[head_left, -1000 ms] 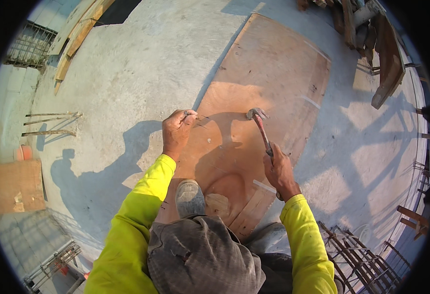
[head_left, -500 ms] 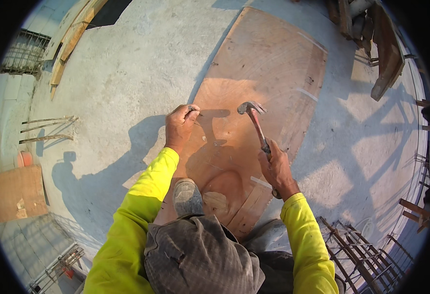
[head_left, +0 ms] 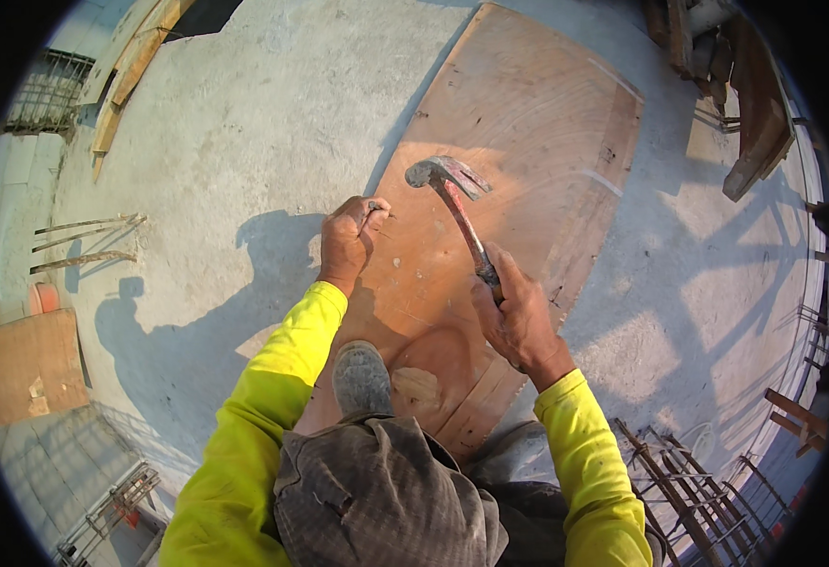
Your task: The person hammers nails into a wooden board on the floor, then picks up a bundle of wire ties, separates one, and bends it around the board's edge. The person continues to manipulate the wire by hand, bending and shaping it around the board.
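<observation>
A claw hammer [head_left: 461, 217] with a worn red and dark handle is gripped in my right hand [head_left: 518, 317]. Its grey head hangs above the plywood sheet [head_left: 528, 123], apart from it, up and to the right of my other hand. My left hand [head_left: 346, 244] is closed in a pinch at the left edge of the sheet. Between its thumb and fingers shows a small dark nail-like piece, mostly hidden. One boot [head_left: 361, 378] of mine rests on the near part of the sheet.
The sheet lies on a concrete floor [head_left: 197, 142]. Rebar stubs [head_left: 88, 244] stick out at the left, near a plywood offcut [head_left: 32, 364]. Timber boards [head_left: 754, 104] are piled at the far right. A rebar frame [head_left: 693, 487] stands at the lower right; planks [head_left: 131, 80] lie upper left.
The hammer's head has swung left and a little up, nearer my left hand, as my right hand moved slightly left. My left hand has barely moved and keeps its pinch.
</observation>
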### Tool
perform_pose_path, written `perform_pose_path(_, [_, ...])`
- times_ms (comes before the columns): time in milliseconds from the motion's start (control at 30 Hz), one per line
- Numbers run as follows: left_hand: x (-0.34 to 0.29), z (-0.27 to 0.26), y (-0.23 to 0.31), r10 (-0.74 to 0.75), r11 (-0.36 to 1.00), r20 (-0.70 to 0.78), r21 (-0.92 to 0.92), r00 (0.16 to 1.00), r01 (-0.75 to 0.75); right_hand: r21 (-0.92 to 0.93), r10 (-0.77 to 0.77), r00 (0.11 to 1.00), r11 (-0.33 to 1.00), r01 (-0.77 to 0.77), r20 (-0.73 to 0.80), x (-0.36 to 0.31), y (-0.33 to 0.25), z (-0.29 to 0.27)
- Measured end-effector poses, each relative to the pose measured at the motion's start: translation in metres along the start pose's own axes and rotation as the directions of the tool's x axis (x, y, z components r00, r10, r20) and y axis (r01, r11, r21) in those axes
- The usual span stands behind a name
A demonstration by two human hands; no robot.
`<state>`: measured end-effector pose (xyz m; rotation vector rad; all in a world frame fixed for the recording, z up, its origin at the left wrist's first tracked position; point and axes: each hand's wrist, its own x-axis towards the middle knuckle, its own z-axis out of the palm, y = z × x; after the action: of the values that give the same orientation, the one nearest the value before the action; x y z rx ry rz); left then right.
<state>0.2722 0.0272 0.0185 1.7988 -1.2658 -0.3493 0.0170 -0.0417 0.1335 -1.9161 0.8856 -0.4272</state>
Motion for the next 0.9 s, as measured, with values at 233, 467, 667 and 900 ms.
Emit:
perform_pose_path(233, [0.004,0.0,-0.002,0.046,0.998,0.032,0.045,0.998,-0.047,-0.245,-0.026,0.979,0.966,0.076,0.201,0.01,-0.006,0.012])
perform_pose_path(467, [0.003,0.002,-0.002,0.059,0.998,0.043,-0.035,0.997,-0.057,-0.132,-0.177,0.981,0.973,0.187,0.086,0.011,-0.017,0.008])
perform_pose_path(667, [0.0,0.004,-0.002,0.017,1.0,0.074,0.013,0.997,-0.018,-0.338,-0.078,0.976,0.93,0.145,0.204,0.02,-0.023,0.005])
perform_pose_path(900, [-0.004,0.009,-0.01,0.04,0.999,0.062,0.028,0.997,-0.042,-0.22,-0.195,0.974,0.951,0.217,0.119,0.013,-0.025,0.005])
